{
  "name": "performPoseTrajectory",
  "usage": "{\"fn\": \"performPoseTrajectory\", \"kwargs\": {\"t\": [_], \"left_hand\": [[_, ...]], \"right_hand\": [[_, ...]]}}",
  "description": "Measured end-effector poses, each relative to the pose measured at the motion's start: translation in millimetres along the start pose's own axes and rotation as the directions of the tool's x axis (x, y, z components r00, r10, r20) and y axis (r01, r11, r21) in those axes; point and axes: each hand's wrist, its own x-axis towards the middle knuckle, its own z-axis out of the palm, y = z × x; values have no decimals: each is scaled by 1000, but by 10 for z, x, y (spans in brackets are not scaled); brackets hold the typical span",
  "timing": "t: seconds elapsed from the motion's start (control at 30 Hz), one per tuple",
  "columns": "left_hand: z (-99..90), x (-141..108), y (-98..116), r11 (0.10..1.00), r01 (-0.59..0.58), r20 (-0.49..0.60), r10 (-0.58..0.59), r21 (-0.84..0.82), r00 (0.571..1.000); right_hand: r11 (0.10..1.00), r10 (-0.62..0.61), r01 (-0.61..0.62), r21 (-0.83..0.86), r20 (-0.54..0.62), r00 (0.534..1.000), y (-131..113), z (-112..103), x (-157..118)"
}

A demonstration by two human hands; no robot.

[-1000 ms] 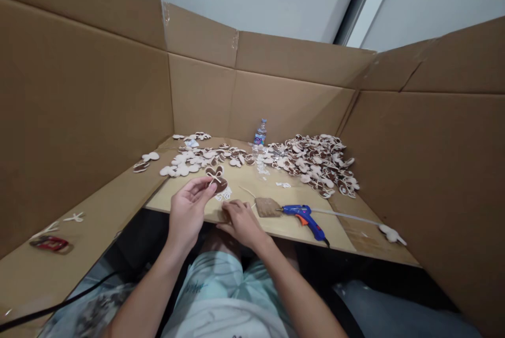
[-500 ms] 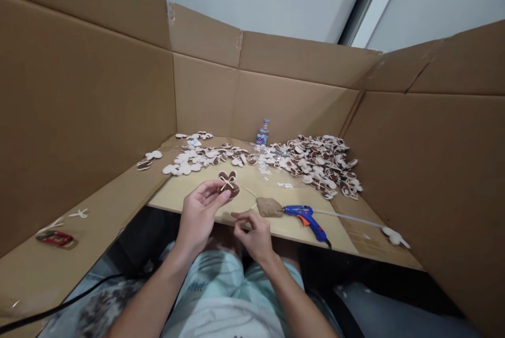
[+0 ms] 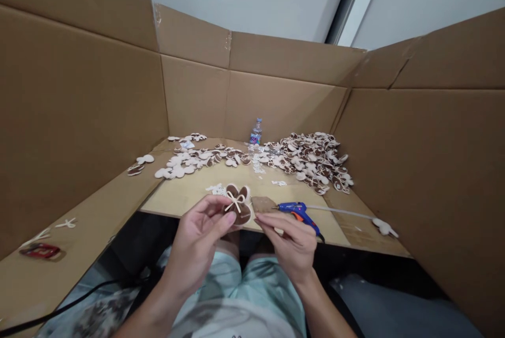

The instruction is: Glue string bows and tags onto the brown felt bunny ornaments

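My left hand [image 3: 201, 235] is closed on the edge of a brown bunny-shaped patch [image 3: 243, 216] with a pale rim. A cream bow [image 3: 235, 202] sits across the patch below its two ears. Just right of the patch, my right hand [image 3: 292, 246] is pinched, thumb against fingers; anything between the fingertips is too small to make out. Behind that hand, a blue glue gun [image 3: 291, 206] with an orange trigger lies on the board, its nozzle at a brown pad [image 3: 262, 203]. A long clear glue stick [image 3: 339, 212] sticks out of its back.
A big heap of bunny patches [image 3: 311, 156] lies at the back right, with more patches [image 3: 185, 162] at the back left. A plastic bottle [image 3: 256, 132] stands behind them. Cardboard walls [image 3: 284, 99] enclose the table. A red cutter [image 3: 40, 251] and loose bow [image 3: 66, 223] lie at left.
The bunny patch has come nearer to the camera in my left hand. My right hand has moved to the right and up, beside the patch. The view has shifted slightly.
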Motion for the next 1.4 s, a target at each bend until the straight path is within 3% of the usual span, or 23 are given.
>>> {"fn": "performPoseTrajectory", "kwargs": {"t": [0.27,0.37,0.5,0.73,0.97,1.4], "left_hand": [[20,-91,4,996,-81,37,80,33,996],[8,-103,-30,984,-155,36,153,90,988],[7,-114,-55,943,-231,25,231,242,973],[29,-125,-27,879,-288,26,301,379,953],[67,-139,-22,889,-230,-22,260,395,965],[98,-157,-6,913,-202,-7,219,355,976]], "right_hand": [[1000,4,-3,4,-87,996,-405,-107,87],[997,57,-50,52,-152,987,-515,-82,78],[967,187,-125,224,-285,940,-612,0,56],[938,193,-101,331,-259,946,-675,103,37],[957,172,-95,275,-271,947,-648,148,17],[963,173,-97,251,-302,937,-645,152,17]]}}
